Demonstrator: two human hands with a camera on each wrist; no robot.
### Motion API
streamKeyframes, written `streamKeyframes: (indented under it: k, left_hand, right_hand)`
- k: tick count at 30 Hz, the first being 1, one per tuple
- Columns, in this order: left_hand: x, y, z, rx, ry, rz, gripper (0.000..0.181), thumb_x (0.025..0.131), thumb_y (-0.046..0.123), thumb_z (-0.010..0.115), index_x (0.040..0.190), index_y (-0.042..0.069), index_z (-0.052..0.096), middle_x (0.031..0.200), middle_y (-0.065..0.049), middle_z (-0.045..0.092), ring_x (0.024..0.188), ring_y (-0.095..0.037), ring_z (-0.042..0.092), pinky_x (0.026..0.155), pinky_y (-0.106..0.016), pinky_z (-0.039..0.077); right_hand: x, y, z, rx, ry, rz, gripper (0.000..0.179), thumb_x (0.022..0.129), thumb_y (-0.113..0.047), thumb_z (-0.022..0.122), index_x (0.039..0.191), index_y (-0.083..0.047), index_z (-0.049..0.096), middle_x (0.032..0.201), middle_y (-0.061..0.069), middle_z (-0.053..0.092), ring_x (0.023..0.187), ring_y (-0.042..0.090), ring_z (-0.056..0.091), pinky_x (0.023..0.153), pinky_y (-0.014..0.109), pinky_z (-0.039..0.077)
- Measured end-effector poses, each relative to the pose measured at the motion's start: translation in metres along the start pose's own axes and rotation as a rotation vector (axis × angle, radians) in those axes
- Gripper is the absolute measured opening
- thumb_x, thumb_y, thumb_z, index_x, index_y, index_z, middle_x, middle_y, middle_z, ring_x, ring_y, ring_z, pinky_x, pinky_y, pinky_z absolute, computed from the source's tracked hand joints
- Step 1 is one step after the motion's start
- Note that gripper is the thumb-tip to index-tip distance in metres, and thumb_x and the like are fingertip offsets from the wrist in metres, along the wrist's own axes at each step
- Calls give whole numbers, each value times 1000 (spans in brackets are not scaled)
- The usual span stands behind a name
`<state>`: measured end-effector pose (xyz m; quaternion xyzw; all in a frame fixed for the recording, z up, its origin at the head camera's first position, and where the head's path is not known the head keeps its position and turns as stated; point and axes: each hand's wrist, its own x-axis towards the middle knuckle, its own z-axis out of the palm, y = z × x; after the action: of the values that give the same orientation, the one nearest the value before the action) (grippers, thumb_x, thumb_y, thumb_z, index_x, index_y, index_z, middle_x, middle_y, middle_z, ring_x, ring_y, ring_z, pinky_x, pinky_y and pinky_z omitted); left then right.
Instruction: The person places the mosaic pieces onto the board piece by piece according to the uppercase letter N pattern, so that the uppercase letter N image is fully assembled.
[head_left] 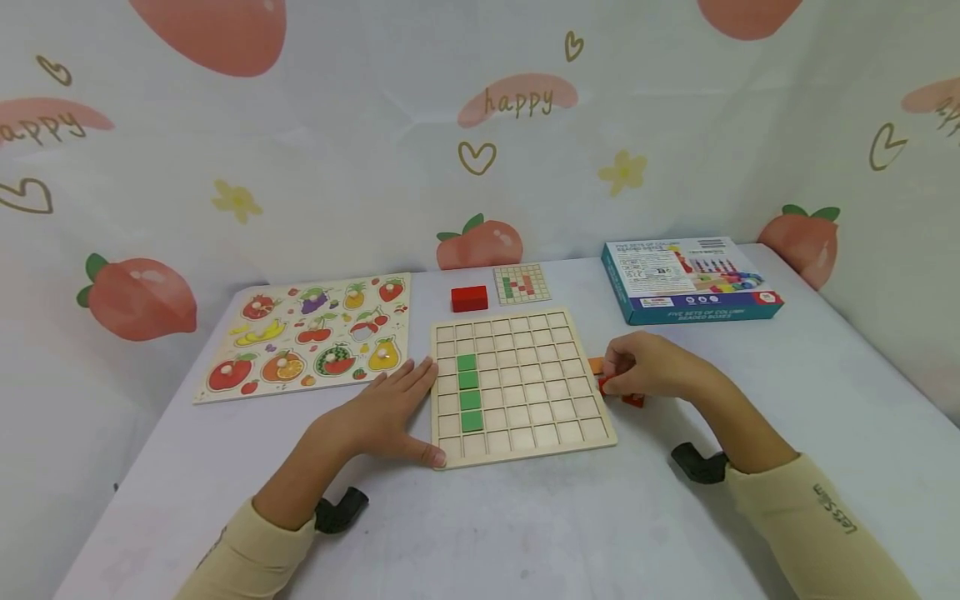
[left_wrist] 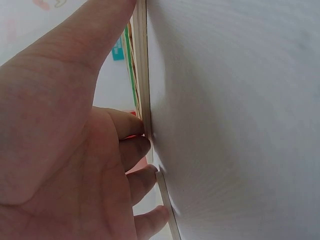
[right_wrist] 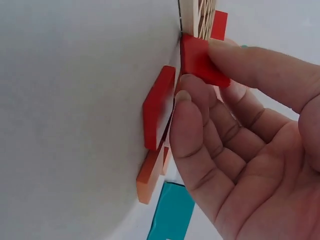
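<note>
A square wooden grid board [head_left: 558, 412] lies on the white table, with several green tiles [head_left: 470, 400] in one column near its left side. Along the board's left edge rests my left hand [head_left: 382, 417], fingers spread and thumb at the near corner. Beyond the right edge, my right hand [head_left: 648, 367] pinches a red tile [right_wrist: 200, 62] between thumb and fingers, close beside the board. Another red tile [right_wrist: 159, 107] and an orange tile [right_wrist: 150, 172] lie by the fingertips in the right wrist view. The left wrist view has the palm and fingertips against the board's side.
Behind the grid board are a red block [head_left: 469, 298] and a small pattern card [head_left: 522, 284] with green and red squares. A fruit peg puzzle [head_left: 300, 337] lies at the left. At the back right sits a teal and purple box [head_left: 697, 308].
</note>
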<state>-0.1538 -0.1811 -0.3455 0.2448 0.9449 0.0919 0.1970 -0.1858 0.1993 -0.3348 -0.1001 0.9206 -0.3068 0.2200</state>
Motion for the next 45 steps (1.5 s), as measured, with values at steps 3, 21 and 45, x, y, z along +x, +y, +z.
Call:
streamKeyframes:
  k: [3,21,45]
  left_hand:
    - [0,1,-1,-3,-2,2,126,71,73,75,160,5,17,167,-11,12,152,-36,7,117,-61,13]
    - [1,-1,2,7,1,10,126,72,73,74,160,5,17,167,-11,12,152,-37,7,117,-61,13]
    - [0,-1,1,7,1,7,126,72,73,74,161,5,16,167,-10,11,152,-36,7,117,-61,13]
  right_hand:
    - [0,-1,0,16,8,-3,13,89,-16,76,92,-8,66,85,6,64,78,22,57,66,32,51]
    - [3,-13,-1,9,95,-63,8,92,-11,71,97,-6,69,92,7,66,85,24,58,70,32,53]
    - [35,-56,17,34,26,-200,3,92,-6,71,91,-4,71,80,5,65,78,22,58,68,30,52]
